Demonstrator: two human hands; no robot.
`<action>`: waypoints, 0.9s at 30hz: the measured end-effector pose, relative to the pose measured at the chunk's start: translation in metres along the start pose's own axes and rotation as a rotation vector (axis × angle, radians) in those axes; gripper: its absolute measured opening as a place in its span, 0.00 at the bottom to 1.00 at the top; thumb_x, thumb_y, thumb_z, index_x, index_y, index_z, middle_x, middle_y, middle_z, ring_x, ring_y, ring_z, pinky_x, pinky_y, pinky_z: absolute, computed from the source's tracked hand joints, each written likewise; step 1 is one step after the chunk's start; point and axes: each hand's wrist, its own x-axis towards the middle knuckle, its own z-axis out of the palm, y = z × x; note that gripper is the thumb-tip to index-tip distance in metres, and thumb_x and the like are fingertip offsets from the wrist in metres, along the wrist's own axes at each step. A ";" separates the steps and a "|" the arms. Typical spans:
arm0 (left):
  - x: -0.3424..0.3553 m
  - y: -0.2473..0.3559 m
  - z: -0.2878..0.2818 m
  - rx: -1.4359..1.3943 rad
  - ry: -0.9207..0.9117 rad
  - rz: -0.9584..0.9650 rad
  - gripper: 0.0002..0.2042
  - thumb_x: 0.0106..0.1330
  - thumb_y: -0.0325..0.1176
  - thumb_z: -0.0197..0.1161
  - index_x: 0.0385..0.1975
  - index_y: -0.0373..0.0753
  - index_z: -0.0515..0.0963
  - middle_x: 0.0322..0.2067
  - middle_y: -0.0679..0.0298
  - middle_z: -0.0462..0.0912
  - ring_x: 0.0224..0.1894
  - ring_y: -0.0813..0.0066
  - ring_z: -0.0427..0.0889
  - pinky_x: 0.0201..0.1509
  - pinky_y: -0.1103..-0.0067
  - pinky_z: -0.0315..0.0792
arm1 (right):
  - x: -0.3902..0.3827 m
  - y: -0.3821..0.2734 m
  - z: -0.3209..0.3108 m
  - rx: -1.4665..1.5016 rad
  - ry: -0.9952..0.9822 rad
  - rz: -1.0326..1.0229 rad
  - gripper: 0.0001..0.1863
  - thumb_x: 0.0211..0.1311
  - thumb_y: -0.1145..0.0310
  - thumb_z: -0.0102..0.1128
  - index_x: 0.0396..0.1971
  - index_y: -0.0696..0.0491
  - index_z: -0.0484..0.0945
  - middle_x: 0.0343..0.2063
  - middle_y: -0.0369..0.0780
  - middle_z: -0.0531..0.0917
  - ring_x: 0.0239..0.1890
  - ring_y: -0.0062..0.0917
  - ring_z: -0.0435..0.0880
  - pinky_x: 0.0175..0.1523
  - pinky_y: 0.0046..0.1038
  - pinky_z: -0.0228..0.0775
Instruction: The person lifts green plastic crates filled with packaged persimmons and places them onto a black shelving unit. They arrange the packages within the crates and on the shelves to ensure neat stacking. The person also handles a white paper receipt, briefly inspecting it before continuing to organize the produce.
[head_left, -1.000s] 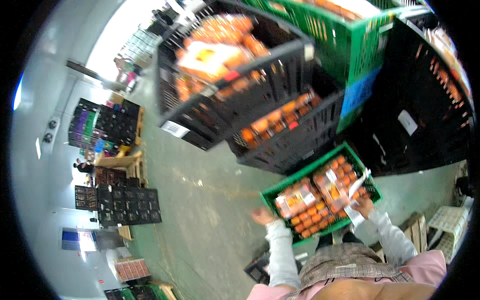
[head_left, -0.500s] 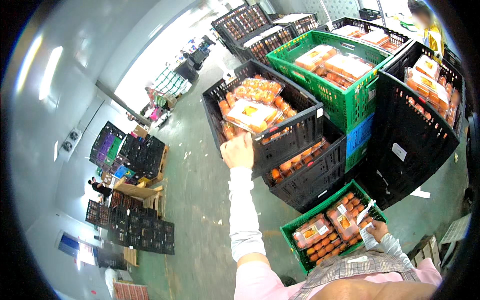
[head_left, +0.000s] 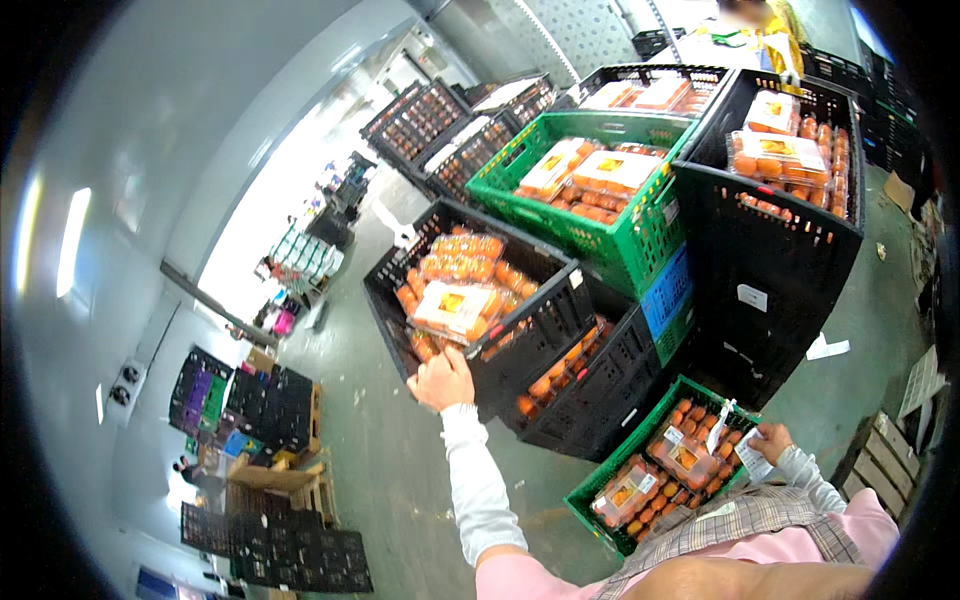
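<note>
Left hand gripped the near rim of the black crate, tilted atop a stack. Full of fruit packs: judged heavy, stiff; best held by rims. Right hand pinched paper slips over the green crate.

Black crate holds orange fruit packs with yellow labels. Green crate behind; green floor crate, orange contents. Blue crate below. Sleeves white, top pink. Floor grey-green.
</note>
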 end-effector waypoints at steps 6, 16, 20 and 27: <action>0.071 0.029 0.001 -0.129 -0.403 -0.054 0.17 0.58 0.51 0.63 0.29 0.42 0.85 0.25 0.56 0.85 0.31 0.54 0.85 0.36 0.60 0.72 | -0.013 0.052 -0.064 0.466 0.382 0.076 0.05 0.56 0.75 0.64 0.25 0.59 0.78 0.21 0.31 0.78 0.25 0.14 0.73 0.29 0.25 0.67; 0.129 0.119 0.188 0.043 -0.861 -0.050 0.54 0.48 0.50 0.75 0.74 0.56 0.44 0.74 0.53 0.47 0.72 0.36 0.48 0.69 0.44 0.55 | 0.009 -0.137 -0.165 0.629 0.290 -0.196 0.05 0.60 0.72 0.62 0.31 0.58 0.78 0.23 0.30 0.80 0.27 0.12 0.76 0.32 0.20 0.68; 0.130 0.132 0.212 0.211 -0.892 -0.021 0.54 0.53 0.51 0.74 0.75 0.58 0.41 0.74 0.56 0.47 0.71 0.36 0.51 0.65 0.37 0.57 | 0.012 -0.169 -0.219 0.400 0.347 -0.243 0.08 0.58 0.70 0.63 0.31 0.59 0.81 0.22 0.36 0.82 0.26 0.15 0.78 0.32 0.22 0.70; 0.122 0.118 0.237 0.149 -0.642 0.150 0.42 0.54 0.35 0.71 0.70 0.46 0.56 0.53 0.48 0.76 0.53 0.42 0.75 0.57 0.59 0.71 | 0.032 -0.179 -0.268 0.321 0.279 -0.234 0.09 0.59 0.69 0.66 0.34 0.59 0.82 0.24 0.39 0.85 0.28 0.19 0.84 0.35 0.22 0.74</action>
